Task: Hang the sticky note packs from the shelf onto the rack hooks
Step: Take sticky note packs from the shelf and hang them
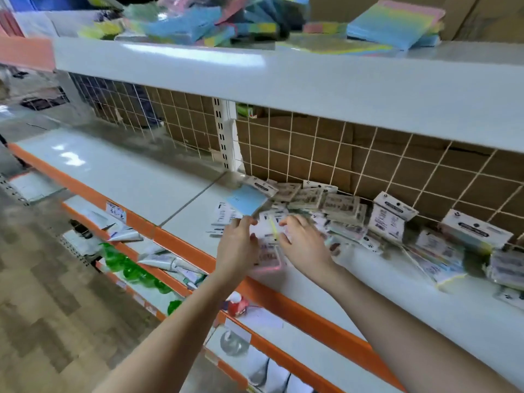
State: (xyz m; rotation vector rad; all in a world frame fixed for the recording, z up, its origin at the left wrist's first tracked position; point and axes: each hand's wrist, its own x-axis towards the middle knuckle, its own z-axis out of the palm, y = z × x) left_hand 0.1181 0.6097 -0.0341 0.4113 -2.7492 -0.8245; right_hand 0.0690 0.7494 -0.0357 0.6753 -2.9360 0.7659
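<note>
A pile of sticky note packs (337, 207) lies on the white shelf (158, 191) against a white wire grid rack (368, 154); I make out no hooks on it. My left hand (236, 245) pinches the lower corner of a blue pack (246, 199), lifted and tilted above the shelf. My right hand (304, 242) reaches into the pile, its fingers curled over a pack with a yellow edge (273, 232); the image is blurred there. More packs (476, 234) with white header cards lie to the right.
A higher shelf (283, 78) overhangs the work area and carries loose coloured note pads (394, 24). Orange-edged lower shelves (181, 268) hold green items and papers. Brown cardboard stands behind the grid. Wood-pattern floor lies to the left.
</note>
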